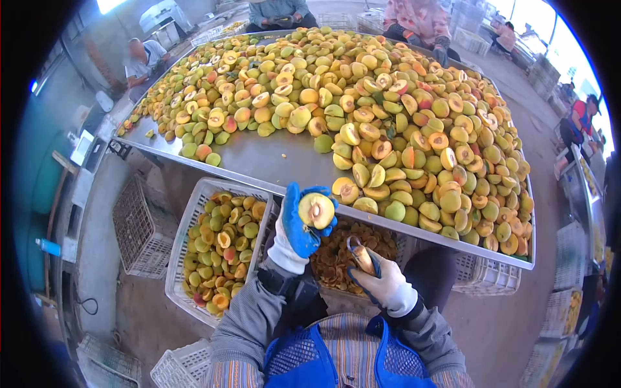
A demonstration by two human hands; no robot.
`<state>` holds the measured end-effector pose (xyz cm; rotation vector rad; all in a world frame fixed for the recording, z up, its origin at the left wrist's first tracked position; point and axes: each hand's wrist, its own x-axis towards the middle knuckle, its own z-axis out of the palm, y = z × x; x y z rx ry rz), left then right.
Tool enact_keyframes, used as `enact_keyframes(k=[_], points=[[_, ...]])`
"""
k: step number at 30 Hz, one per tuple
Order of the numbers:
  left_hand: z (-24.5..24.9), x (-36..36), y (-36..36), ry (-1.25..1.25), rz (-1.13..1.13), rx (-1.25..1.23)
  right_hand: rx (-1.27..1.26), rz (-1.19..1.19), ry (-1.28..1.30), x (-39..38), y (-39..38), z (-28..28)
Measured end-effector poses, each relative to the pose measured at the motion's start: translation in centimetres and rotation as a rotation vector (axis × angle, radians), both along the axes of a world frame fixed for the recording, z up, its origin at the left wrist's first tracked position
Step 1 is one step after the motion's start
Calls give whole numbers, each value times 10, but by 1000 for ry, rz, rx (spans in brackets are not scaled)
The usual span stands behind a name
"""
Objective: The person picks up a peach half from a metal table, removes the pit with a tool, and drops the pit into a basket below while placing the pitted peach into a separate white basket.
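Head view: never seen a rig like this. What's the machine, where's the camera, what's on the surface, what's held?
There is no machine here: the work is done by a person's two gloved hands. The only picture comes from a camera worn on that person's head, looking forward and down, so the sleeves reach in from the bottom.

The left hand holds a halved fruit, its cut face toward the camera. The right hand has its grip around the wooden handle of a small tool with a curved metal end.

On the metal table lies a big heap of fruit, much of it cut. Below the near edge stand a white crate of fruit and, beside it, a pile of brown pieces.
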<state>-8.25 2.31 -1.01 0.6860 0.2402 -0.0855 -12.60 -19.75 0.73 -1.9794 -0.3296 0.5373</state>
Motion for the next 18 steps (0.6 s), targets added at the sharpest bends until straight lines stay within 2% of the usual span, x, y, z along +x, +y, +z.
enact_keyframes(k=[1,3,4,11,15,18], points=[[1,-12,-8,-42,-4,31,-5,-8,3,-4,3,4],[2,-32,-27,-176,76,340,-72,-16,-127,-11,8,14],[3,-40,-34,-279,105,401,-112,14,-125,-12,9,18],[14,-65,-55,-156,42,377,-223,-18,-212,-29,11,23],[13,-71,-59,-159,60,407,-217,-30,-285,-33,9,9],[12,-76,-63,-169,86,408,-320,-20,-341,-34,12,-4]])
